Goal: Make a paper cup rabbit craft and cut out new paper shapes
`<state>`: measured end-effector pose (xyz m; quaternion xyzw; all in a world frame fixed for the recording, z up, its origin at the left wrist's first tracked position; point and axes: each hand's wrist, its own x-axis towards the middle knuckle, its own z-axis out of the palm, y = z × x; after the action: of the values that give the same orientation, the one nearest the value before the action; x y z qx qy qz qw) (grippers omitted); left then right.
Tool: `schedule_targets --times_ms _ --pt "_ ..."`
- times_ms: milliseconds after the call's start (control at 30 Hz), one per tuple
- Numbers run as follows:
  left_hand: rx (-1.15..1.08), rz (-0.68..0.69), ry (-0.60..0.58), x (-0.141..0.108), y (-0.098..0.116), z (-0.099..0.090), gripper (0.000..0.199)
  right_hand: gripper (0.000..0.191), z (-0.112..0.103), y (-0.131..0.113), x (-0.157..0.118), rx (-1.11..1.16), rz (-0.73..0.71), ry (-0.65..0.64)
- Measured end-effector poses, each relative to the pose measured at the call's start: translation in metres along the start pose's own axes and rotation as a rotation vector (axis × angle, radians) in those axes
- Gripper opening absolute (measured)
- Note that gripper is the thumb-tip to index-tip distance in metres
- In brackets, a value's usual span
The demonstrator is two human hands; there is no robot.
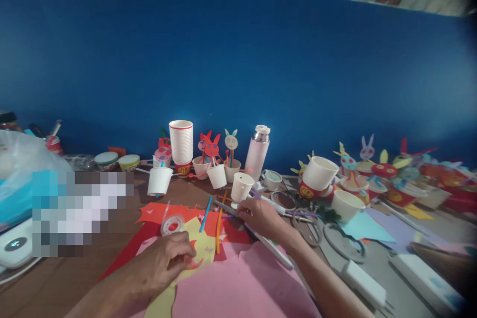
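Observation:
My left hand [168, 258] is low over the paper, its fingers curled together. Beside its fingertips are a small orange-red paper cut-out [198, 263] and yellow paper [196, 232]; whether the fingers pinch anything is hidden. Farther right, my right hand [259, 214] bends its fingers down at the end of a grey, narrow blade-like tool [224, 207]. What lies inside those fingers cannot be seen. Just behind them stands a white paper cup [242, 187] with small dark holes. A long white tool [274, 251] passes below the right wrist. Pink paper [238, 283] spreads in front.
Clear tape [173, 225], a blue strip [205, 213] and an orange strip [218, 231] lie on red paper [149, 212]. Behind are stacked cups [181, 141], a pink flask [257, 156] and several rabbit-faced cup figures. A white adapter [364, 283] sits right; a plastic bag [22, 174] left.

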<state>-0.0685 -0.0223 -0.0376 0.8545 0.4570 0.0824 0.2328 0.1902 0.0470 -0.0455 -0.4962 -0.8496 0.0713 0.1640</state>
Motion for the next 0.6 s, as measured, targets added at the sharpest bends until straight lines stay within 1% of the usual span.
schedule_targets --times_ms 133,200,233,267,300,367,500,600 --pt "0.023 -0.006 -0.007 0.000 0.000 0.000 0.026 0.022 0.026 -0.026 0.000 -0.009 -0.097 0.047" --pt "0.036 0.002 -0.009 0.001 0.000 0.000 0.026 0.017 0.038 -0.039 -0.001 -0.020 -0.168 0.028" --pt "0.045 0.002 -0.007 0.002 -0.001 0.000 0.025 0.016 0.041 -0.043 -0.002 -0.028 -0.229 0.022" --pt "0.054 0.000 -0.003 0.002 -0.001 0.001 0.025 0.016 0.043 -0.045 -0.003 -0.041 -0.250 0.011" --pt "0.056 0.001 0.000 0.003 -0.001 0.001 0.024 0.015 0.042 -0.045 -0.002 -0.062 -0.240 0.002" --pt "0.039 0.011 0.012 0.002 -0.002 0.002 0.024 0.017 0.035 -0.037 -0.001 -0.111 -0.139 0.003" --pt "-0.032 0.010 0.011 -0.001 -0.002 0.003 0.025 0.021 0.008 -0.008 0.003 -0.146 0.014 0.012" --pt "-0.060 0.001 0.004 -0.002 0.000 0.001 0.027 0.022 -0.006 0.011 0.002 -0.170 0.095 -0.022"
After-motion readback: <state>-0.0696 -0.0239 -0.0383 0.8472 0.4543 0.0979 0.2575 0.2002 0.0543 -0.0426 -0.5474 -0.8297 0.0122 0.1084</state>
